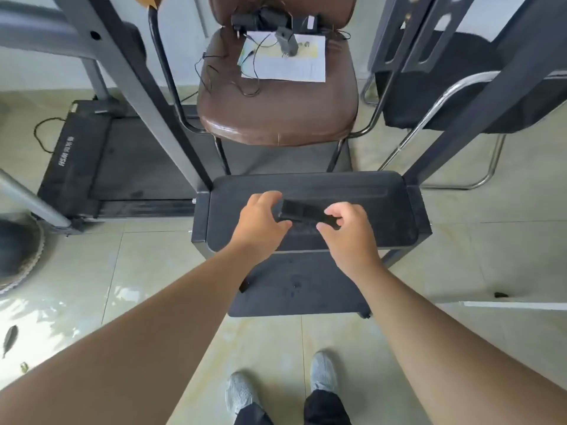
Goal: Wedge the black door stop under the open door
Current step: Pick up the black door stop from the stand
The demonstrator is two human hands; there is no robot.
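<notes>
The black door stop is a flat wedge held just above a dark grey tray-like step. My left hand grips its left end with fingers curled over the top. My right hand pinches its right end between thumb and fingers. Both arms reach forward from the bottom of the view. No door is in view.
A brown padded chair with a paper, cables and chargers stands behind the step. A treadmill lies to the left and a chrome-framed black chair at the right. Grey metal frame posts rise beside the step. Pale floor tiles surround my feet.
</notes>
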